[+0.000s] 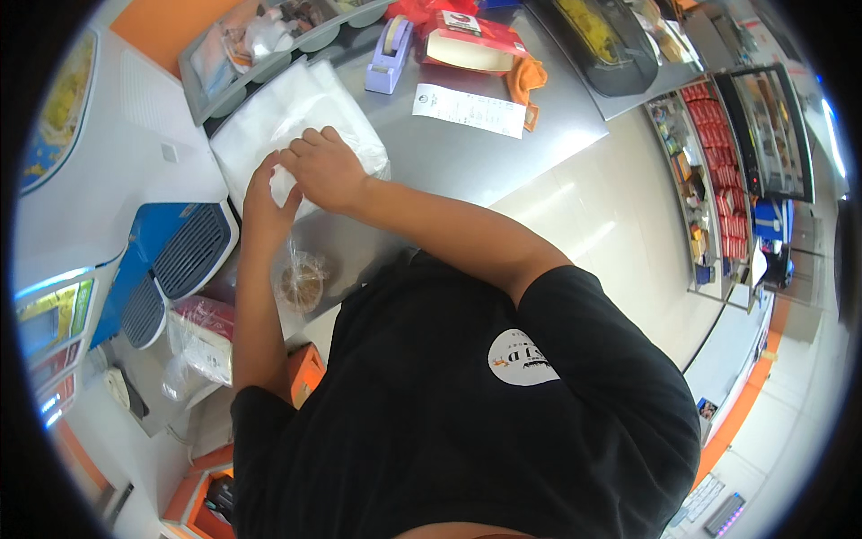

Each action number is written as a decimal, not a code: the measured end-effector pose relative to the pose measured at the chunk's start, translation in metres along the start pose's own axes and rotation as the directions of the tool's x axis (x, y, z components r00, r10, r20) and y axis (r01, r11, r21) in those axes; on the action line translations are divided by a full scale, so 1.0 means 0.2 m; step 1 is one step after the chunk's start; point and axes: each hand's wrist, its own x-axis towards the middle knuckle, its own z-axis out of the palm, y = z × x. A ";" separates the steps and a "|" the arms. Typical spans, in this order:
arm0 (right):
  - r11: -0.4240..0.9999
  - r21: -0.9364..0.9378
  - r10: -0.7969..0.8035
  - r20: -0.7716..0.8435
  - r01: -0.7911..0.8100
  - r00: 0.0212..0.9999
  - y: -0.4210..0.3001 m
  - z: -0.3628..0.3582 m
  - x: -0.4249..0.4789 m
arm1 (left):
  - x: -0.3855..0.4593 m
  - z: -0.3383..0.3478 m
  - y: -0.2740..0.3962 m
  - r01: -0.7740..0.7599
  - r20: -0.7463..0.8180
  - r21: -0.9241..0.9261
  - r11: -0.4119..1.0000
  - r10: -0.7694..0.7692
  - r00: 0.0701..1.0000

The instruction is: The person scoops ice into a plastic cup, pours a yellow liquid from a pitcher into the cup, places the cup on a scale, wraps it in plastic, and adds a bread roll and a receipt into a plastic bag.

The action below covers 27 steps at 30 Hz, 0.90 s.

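Observation:
My left hand (pixel 269 195) and my right hand (pixel 330 172) meet over a stack of thin white plastic bags or sheets (pixel 343 108) on the steel counter. The left thumb and fingers form a curve. The right fingers are bent, their tips close to the left fingers; whether either hand pinches a bag is unclear. Just below the left hand, a clear plastic bag (pixel 301 283) with a round brown thing inside sits near the counter's edge. Its gathered neck rises towards the left hand; contact cannot be made out.
A purple tape dispenser (pixel 389 57), a printed paper slip (pixel 469 110), a red food box (pixel 471 50) and an orange cloth (pixel 525 84) lie across the counter (pixel 539 148). A grey divided bin (pixel 195 101) stands behind the stack; a white drink machine (pixel 155 128) borders the left.

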 end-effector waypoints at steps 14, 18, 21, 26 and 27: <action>0.057 0.917 0.819 0.183 -0.394 0.544 -0.02 -0.64 -0.18 | 0.05 -0.11 0.21 0.361 0.396 -0.912 0.194 0.194 0.897; -0.011 0.867 0.850 0.270 -0.498 0.452 0.07 -0.57 -0.53 | -0.12 -0.09 0.45 0.526 0.426 -0.814 -0.245 0.364 0.828; -0.122 0.852 0.805 0.385 -0.509 0.452 0.09 -0.59 -0.74 | -0.27 0.03 0.38 0.518 0.472 -0.812 -0.268 0.219 0.854; -0.189 0.965 0.837 0.255 -0.181 0.484 0.31 -0.65 -1.03 | -0.43 0.31 0.08 0.266 0.265 -0.956 0.121 -0.024 0.964; -0.120 0.989 0.876 0.146 -0.085 0.459 0.39 -0.68 -1.08 | -0.40 0.34 0.16 0.210 0.199 -0.966 0.149 -0.087 0.976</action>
